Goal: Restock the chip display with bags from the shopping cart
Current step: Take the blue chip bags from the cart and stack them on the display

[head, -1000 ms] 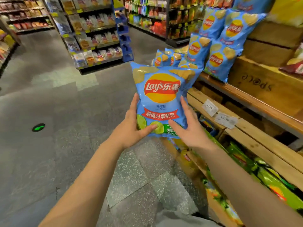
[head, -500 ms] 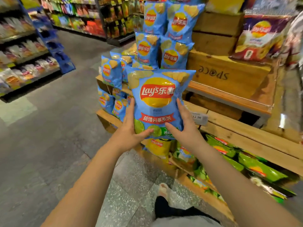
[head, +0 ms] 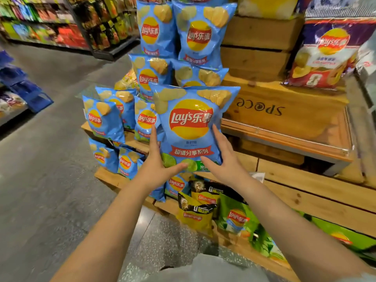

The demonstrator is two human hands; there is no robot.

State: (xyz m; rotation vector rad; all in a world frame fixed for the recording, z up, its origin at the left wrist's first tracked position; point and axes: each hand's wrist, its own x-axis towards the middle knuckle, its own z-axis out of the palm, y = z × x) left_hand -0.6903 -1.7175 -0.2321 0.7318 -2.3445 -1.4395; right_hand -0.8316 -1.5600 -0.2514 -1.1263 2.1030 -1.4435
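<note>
I hold a large blue Lay's chip bag (head: 191, 123) upright in front of the wooden chip display (head: 284, 127). My left hand (head: 156, 165) grips its lower left edge, thumb across the front. My right hand (head: 221, 161) grips the lower right edge the same way. Behind the bag stand several matching blue bags (head: 195, 35) stacked in tiers on the display's left corner. The shopping cart is out of view.
Wooden crates (head: 254, 37) form the display's upper tiers; a purple chip bag (head: 325, 55) leans at the top right. Yellow (head: 193, 214) and green (head: 236, 218) bags lie on the lowest shelf. Grey aisle floor (head: 50, 169) opens to the left, with store shelves (head: 61, 27) beyond.
My view has swung right toward the display and come closer. The bag, still gripped by both hands, now sits right in front of the stacked blue bags.
</note>
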